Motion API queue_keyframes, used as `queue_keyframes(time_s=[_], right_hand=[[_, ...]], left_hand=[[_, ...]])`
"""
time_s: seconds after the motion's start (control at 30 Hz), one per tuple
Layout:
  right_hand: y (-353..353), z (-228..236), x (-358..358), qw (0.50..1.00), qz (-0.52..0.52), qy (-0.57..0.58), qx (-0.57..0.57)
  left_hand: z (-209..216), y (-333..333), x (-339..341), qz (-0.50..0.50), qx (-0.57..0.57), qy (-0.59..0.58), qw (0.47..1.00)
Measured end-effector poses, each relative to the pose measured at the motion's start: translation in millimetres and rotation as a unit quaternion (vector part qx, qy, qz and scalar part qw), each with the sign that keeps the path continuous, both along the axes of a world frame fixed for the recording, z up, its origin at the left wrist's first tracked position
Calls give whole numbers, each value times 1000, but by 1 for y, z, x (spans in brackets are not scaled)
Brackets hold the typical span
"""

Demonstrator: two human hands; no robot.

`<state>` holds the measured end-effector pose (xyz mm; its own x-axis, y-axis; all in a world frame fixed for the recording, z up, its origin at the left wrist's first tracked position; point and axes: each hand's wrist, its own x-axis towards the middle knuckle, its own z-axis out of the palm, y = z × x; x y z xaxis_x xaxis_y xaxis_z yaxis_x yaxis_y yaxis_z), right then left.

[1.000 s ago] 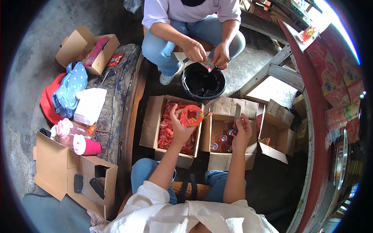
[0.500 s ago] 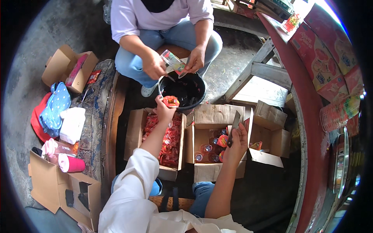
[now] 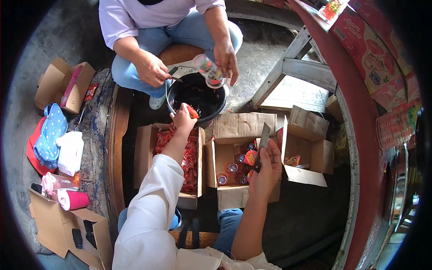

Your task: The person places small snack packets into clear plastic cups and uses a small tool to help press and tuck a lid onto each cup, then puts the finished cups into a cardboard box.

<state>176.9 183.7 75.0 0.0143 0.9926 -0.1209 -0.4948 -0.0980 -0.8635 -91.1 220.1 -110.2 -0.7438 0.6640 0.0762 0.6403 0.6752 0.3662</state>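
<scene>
My left hand point(image 3: 183, 119) is closed on a red-orange plastic wrapper point(image 3: 192, 112), held at the near rim of a black bucket point(image 3: 218, 110). Below that arm stands a cardboard box point(image 3: 144, 150) heaped with red plastic wrappers point(image 3: 191, 157). A knife point(image 3: 263, 138) points blade up in my right hand point(image 3: 267, 166), above the right side of a middle cardboard box point(image 3: 235, 127). Clear plastic cups point(image 3: 231, 168) lie in that box, some with red on them. Across the bucket, a co-worker's hands point(image 3: 153, 69) hold a second knife point(image 3: 173, 71) and a clear printed cup point(image 3: 208, 70).
An open carton point(image 3: 315, 155) with a few scraps stands at the right. Beyond it are a wooden trestle point(image 3: 310, 72) and a red table edge point(image 3: 360, 135) with stacked cartons point(image 3: 366, 49). A patterned mat point(image 3: 101, 121) with bags and a pink tumbler point(image 3: 72, 199) lies left.
The wrapper in my left hand has turned from a round, ring-like look to a narrow side view. The co-worker's cup and knife have moved apart. The whole view has shifted slightly.
</scene>
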Motion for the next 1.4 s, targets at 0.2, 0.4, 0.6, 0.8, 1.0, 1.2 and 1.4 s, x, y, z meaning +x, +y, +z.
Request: queue_keyframes(time_s=[0.2,0.4,0.6,0.8,1.0,1.2,1.4], right_hand=[[-1,3,-2,1000,-8,-17,2],[-3,7,-2,1000,0,1,4],[-2,11,-2,1000,-10,-10,0],[-2,10,0,1000,-10,-3,8],[-2,9,0,1000,-9,-4,11],[-1,9,1,1000,-1,8,10],[-2,12,0,1000,-9,6,4]], left_hand=[[-9,4,-15,-123,-113,114,979],[-5,23,-21,-172,-234,168,942],[2,35,-18,-168,-316,171,918],[2,35,-19,-172,-336,173,910],[-2,34,-20,-164,-327,164,916],[4,32,-17,-167,-340,149,913],[7,30,-17,-159,-340,139,917]])
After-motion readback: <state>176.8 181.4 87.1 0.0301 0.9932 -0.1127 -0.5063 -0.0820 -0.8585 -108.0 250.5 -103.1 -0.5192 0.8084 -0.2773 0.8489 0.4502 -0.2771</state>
